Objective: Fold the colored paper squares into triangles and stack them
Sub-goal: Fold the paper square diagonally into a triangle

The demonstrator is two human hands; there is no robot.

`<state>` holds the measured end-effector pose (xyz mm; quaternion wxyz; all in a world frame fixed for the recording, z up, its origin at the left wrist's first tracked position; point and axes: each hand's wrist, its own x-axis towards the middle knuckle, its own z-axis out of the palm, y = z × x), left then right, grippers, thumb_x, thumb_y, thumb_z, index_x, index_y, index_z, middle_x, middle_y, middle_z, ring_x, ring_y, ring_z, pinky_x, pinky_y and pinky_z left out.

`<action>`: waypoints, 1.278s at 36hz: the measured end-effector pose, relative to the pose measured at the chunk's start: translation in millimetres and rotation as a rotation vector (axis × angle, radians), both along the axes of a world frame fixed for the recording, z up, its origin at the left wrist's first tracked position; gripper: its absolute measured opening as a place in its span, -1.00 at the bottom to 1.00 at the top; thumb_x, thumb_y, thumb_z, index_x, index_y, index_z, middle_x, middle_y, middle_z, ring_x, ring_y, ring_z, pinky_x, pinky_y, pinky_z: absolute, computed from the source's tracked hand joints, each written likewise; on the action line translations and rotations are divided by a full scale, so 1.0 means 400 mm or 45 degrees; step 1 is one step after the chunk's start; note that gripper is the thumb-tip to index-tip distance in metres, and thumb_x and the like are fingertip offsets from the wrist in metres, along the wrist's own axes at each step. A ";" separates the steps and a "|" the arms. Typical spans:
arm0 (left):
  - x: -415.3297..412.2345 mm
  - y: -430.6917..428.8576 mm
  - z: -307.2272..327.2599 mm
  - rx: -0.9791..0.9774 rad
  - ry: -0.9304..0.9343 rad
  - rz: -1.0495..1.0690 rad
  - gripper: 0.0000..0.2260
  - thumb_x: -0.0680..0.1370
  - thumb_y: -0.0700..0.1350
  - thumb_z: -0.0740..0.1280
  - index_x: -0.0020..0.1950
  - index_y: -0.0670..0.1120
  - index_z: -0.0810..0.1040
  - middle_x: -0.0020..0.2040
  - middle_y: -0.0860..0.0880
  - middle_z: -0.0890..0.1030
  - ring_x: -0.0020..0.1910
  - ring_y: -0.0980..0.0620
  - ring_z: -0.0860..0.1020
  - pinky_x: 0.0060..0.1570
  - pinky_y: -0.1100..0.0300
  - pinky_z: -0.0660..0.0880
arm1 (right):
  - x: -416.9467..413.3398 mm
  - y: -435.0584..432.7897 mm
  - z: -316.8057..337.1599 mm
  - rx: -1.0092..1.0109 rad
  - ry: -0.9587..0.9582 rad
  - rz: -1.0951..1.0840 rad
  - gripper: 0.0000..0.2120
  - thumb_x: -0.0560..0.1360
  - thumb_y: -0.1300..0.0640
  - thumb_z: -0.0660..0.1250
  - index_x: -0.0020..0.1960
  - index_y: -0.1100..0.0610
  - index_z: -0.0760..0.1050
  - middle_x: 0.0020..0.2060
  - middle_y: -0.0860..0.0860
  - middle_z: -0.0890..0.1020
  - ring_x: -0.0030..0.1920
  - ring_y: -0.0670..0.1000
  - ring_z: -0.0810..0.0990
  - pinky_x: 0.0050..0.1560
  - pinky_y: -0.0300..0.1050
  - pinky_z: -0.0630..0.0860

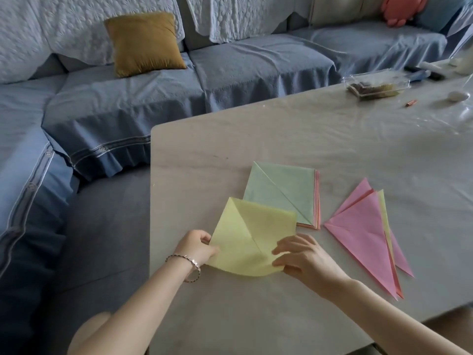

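A yellow paper square (252, 234) with a diagonal crease lies near the table's left front edge, its near side curling up. My left hand (198, 245) pinches its left corner. At its right corner my right hand (302, 254) holds the sheet between fingers and thumb. Behind it sits a stack of unfolded squares (284, 194) with a creased green sheet on top. To the right lies a pile of folded triangles (366, 231), pink on top with a yellow edge showing.
The pale table (256, 139) has its left edge close to a blue sofa (230, 62) carrying a mustard cushion (144, 43). At the far right stand a clear plastic box (376, 85), a small orange item (411, 103) and other small objects.
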<state>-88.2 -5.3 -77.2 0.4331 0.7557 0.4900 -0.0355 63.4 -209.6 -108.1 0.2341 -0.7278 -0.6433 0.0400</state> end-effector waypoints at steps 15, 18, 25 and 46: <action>0.059 -0.057 0.031 0.423 -0.376 0.159 -0.89 0.47 -0.19 0.35 -0.26 -0.11 0.51 -0.35 0.08 0.51 -0.28 -0.01 0.49 -0.37 0.24 0.33 | -0.037 -0.004 -0.004 -0.082 0.696 -0.143 -0.90 0.45 0.12 0.38 -0.07 0.11 0.65 -0.09 -0.17 0.62 -0.01 -0.20 0.55 0.08 -0.37 0.41; 0.046 -0.063 0.045 0.486 -0.465 0.098 -0.92 0.48 -0.19 0.36 -0.22 -0.12 0.56 -0.33 0.09 0.53 -0.28 0.06 0.51 -0.32 0.27 0.32 | -0.031 0.015 0.026 0.045 0.710 -0.232 -0.89 0.43 -0.01 0.37 -0.12 -0.02 0.64 -0.02 -0.30 0.56 0.04 -0.28 0.52 0.09 -0.47 0.35; 0.006 -0.070 0.087 0.298 -0.679 -0.134 -0.75 0.46 -0.29 0.37 -0.29 0.05 0.56 -0.32 0.17 0.58 -0.34 0.37 0.51 -0.30 0.53 0.37 | -0.021 0.055 0.151 0.330 0.796 -0.520 -0.91 0.38 0.05 0.41 -0.27 -0.13 0.59 0.11 -0.33 0.44 0.16 -0.32 0.39 0.09 -0.52 0.27; 0.004 -0.179 0.178 0.447 -0.935 -0.123 -0.70 0.37 -0.17 0.48 -0.01 0.17 0.56 -0.13 0.29 0.56 -0.08 0.43 0.52 -0.11 0.59 0.36 | -0.068 0.046 0.243 0.296 1.421 -0.802 -0.96 0.32 0.11 0.50 -0.29 0.01 0.65 -0.35 -0.09 0.68 -0.29 -0.13 0.59 -0.18 -0.27 0.47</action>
